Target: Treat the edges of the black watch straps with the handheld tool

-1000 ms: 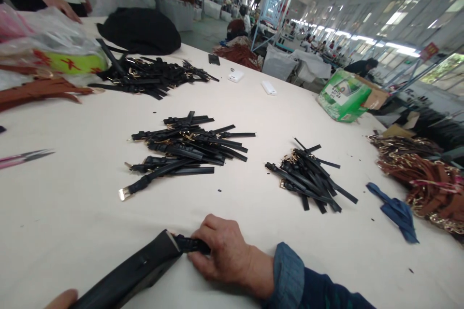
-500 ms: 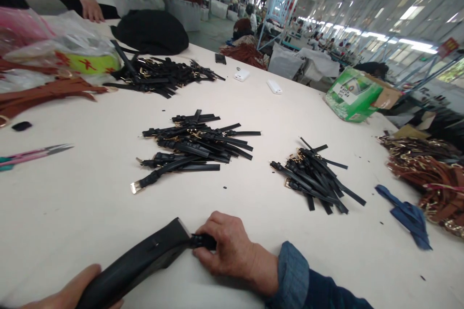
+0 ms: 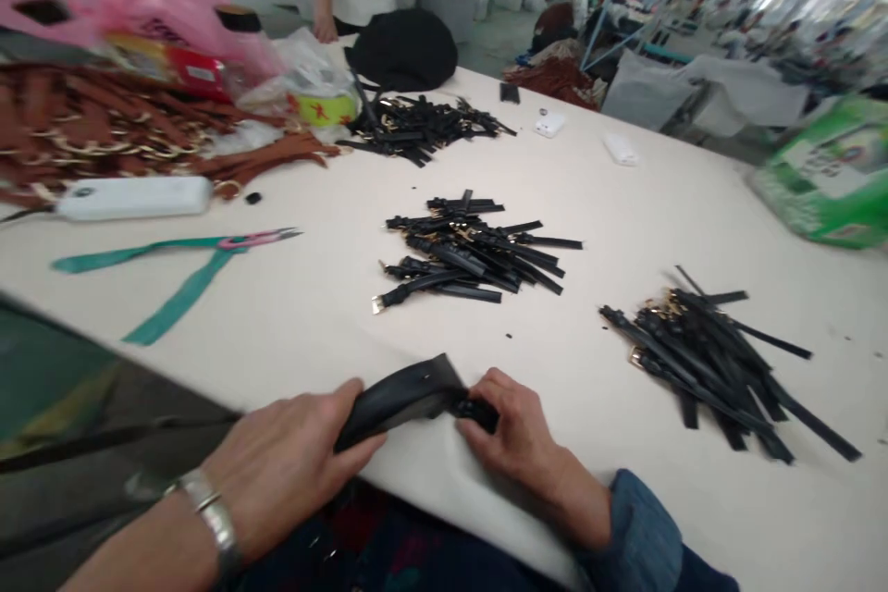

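Note:
My left hand (image 3: 298, 449), with a metal watch band at the wrist, is closed around the near end of a wide, smooth black strap (image 3: 406, 393). The strap bows upward between my hands, just over the table's near edge. At its far end, the fingers of my right hand (image 3: 520, 430) pinch a narrower, dark end piece (image 3: 478, 412); my fingers partly cover it, so its details are hidden. Beyond my hands lies a pile of short black buckle straps (image 3: 478, 250). Another pile of black straps (image 3: 708, 351) lies to the right of my right hand.
Thread snips (image 3: 236, 242) with green-wrapped handles lie at left, near a white power bank (image 3: 135, 199) and brown straps (image 3: 83, 120). Farther back are more black straps (image 3: 430, 125) and a black cap-like bundle (image 3: 402, 49). A green package (image 3: 832, 171) stands at right. Another person stands across the table.
The view has swung left and down, bringing the whole snips and my left wrist into sight. Both hands still hold the black strap, which now appears nearer the table's edge.

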### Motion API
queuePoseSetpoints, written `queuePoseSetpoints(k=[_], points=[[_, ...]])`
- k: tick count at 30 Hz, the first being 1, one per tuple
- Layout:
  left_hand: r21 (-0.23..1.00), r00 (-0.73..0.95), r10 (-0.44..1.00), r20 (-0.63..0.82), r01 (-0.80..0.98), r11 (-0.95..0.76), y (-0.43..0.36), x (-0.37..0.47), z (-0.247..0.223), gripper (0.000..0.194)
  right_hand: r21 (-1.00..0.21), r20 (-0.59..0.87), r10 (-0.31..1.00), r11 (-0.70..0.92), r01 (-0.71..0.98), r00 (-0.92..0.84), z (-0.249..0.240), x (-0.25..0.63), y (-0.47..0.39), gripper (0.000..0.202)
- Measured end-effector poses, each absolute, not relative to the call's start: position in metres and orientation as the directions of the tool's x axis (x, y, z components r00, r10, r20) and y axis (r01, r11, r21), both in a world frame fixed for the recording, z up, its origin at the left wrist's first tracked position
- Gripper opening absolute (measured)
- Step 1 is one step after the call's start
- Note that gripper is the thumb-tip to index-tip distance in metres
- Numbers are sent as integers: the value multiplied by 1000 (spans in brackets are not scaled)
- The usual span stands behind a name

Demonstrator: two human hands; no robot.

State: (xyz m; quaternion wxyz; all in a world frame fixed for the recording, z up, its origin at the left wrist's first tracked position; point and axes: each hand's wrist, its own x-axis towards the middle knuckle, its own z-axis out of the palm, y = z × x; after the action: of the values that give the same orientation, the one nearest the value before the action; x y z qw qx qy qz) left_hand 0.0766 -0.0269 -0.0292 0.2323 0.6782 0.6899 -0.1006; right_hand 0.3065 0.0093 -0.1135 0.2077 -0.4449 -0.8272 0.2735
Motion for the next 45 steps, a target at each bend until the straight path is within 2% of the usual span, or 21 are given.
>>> queuePoseSetpoints(k=[8, 17, 21, 29, 34, 38, 42, 45], points=[[18, -120, 876, -468, 989, 146, -48, 42, -22, 46, -653, 96, 841, 457, 605, -532, -113, 306, 6, 17], [95, -10, 864, -504, 993, 67, -55, 67, -16, 43, -657, 80, 847, 442, 611, -526, -111, 305, 8, 15], [90, -18, 875, -483, 994, 70, -41, 79, -22, 39, -654, 86, 856, 434, 619, -510, -112, 306, 8, 14], [26, -96, 891, -443, 992, 120, -44, 58, -25, 47, -640, 70, 855, 434, 634, -514, -111, 306, 8, 15], [35, -25, 878, -478, 998, 48, -62, 66, -20, 42, -657, 28, 853, 409, 633, -522, -109, 305, 8, 17], [-21, -1, 884, -468, 1000, -10, -64, 86, -20, 37, -660, 27, 853, 407, 632, -521, -107, 304, 8, 18], [-24, 26, 900, -435, 999, -41, -49, 103, -18, 34, -654, 28, 862, 399, 642, -507, -108, 305, 7, 27], [-23, 37, 910, -413, 998, -51, -42, 106, -17, 35, -667, 48, 886, 373, 645, -462, -112, 306, 7, 46]])
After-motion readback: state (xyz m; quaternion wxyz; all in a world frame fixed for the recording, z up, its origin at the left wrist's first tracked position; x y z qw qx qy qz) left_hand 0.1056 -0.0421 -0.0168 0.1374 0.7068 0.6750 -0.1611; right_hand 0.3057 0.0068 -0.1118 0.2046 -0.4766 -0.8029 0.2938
